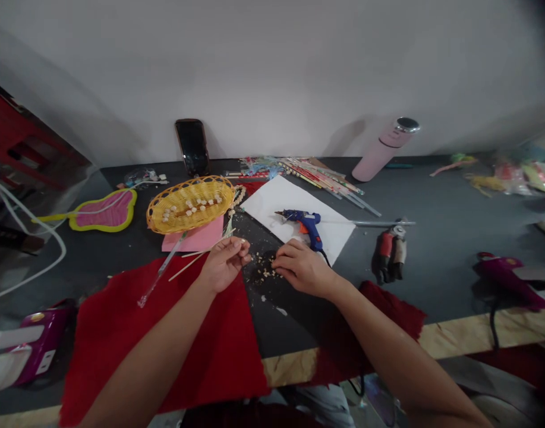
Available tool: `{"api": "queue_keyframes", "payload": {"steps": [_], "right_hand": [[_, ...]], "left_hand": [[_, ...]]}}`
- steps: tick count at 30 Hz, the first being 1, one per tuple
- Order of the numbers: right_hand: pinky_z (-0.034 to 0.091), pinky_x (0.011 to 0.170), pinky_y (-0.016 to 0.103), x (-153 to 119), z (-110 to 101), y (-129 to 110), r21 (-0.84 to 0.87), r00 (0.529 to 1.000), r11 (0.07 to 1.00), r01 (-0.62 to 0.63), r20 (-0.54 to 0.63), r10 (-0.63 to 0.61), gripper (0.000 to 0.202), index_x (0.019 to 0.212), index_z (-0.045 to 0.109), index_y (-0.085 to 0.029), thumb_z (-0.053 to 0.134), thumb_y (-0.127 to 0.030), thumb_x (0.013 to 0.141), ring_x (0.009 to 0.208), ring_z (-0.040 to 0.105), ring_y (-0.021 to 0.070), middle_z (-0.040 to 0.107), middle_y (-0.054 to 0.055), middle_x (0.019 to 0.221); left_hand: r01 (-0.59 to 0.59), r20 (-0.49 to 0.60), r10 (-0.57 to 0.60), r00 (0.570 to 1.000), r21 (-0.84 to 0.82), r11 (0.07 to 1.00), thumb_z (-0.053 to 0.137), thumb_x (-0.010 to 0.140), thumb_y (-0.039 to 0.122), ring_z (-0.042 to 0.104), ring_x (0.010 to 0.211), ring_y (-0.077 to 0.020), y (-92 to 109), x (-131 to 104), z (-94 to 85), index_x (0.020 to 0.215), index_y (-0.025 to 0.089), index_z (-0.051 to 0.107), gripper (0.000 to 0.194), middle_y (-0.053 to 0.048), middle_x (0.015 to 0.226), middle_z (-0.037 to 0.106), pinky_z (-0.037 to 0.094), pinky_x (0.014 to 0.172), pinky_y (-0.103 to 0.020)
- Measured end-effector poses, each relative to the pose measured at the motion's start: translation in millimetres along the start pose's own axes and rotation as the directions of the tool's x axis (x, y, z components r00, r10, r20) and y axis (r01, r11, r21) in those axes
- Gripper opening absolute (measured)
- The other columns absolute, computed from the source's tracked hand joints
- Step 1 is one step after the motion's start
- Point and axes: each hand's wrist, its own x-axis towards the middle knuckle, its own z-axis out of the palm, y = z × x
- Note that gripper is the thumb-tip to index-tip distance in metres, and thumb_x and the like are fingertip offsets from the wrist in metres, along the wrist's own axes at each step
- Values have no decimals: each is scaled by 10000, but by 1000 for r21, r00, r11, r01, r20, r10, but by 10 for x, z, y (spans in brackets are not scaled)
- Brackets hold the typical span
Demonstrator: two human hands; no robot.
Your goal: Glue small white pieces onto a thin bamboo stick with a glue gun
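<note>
My left hand (pixel 227 261) is closed in a pinch, with a tiny pale piece just visible at its fingertips, too small to name. Thin wooden sticks (pixel 187 266) lie beside and partly behind that hand. My right hand (pixel 304 267) has its fingers bent together and down at the edge of a scatter of small pale bits (pixel 264 270) on the dark table; what its fingertips hold, if anything, is hidden. Behind it, a blue glue gun (pixel 314 229) with a clear glue stick lies on a white sheet (pixel 272 199). A yellow woven basket (pixel 154 223) holds several small white flower-like pieces.
Red cloth (pixel 165 333) covers the front left of the table. Pliers (pixel 390 252) lie right of the sheet. Along the wall stand a phone (pixel 193 147) and a pink bottle (pixel 379 156), with bundled sticks (pixel 319 178) between. A pink-and-yellow paddle (pixel 105 211) lies at left.
</note>
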Motion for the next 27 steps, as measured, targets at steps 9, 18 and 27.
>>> {"api": "queue_keyframes", "payload": {"steps": [9,18,27], "right_hand": [[445,761,320,30,12,-63,7,999,1000,26,21,-26,130,857,629,-189,499,-186,856,844,512,177,613,60,852],[469,788,327,52,-24,-85,200,956,979,-36,-277,92,118,909,566,-189,459,-155,876,861,558,167,625,64,880],[492,732,307,82,8,-308,268,873,961,66,-481,75,118,923,600,-211,511,-161,864,806,582,156,638,51,829]], "left_hand": [[4,-12,-4,1000,-4,1000,677,703,156,465,614,-74,-1,5,5,680,125,600,87,-27,761,573,403,575,-229],[47,-3,-46,999,75,996,712,676,179,486,577,-71,-87,-69,56,686,117,627,106,-29,718,594,411,567,-226],[99,23,-102,995,103,990,741,644,201,496,560,-77,-187,-108,129,675,116,653,126,-20,658,599,410,583,-236]]}}
